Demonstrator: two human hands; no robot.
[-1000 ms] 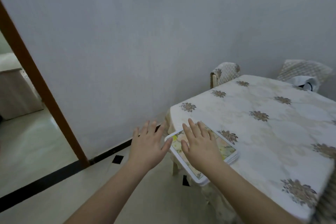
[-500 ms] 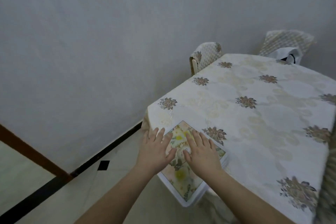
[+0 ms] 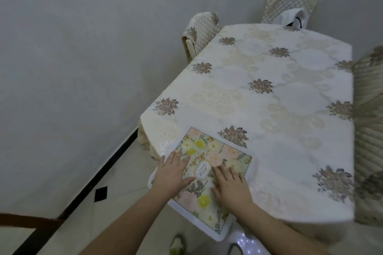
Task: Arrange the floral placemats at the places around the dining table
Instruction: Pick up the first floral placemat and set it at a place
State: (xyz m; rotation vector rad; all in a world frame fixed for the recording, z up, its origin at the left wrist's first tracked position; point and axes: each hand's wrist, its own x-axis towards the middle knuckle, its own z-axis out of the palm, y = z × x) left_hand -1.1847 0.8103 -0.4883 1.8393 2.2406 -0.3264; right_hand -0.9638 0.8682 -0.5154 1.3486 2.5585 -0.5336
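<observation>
A floral placemat (image 3: 209,155) with a white border and an oval label lies at the near corner of the dining table (image 3: 269,97), which wears a cream cloth with brown flower motifs. The mat's near end juts out past the table edge. My left hand (image 3: 173,174) lies flat on the mat's left side, fingers spread. My right hand (image 3: 230,186) presses flat on the mat just right of the label. The mat looks thick at its edge; I cannot tell whether it is one mat or a stack.
Two chairs with quilted covers stand at the far side: one chair (image 3: 202,27) by the wall, another chair (image 3: 290,4) with a white bag on it. A striped chair back (image 3: 369,134) rises at the right. The grey wall runs close on the left.
The view has dropped and come closer to the table. Both hands have settled further onto the mat, the left now fully on it; more of the mat lies on the table.
</observation>
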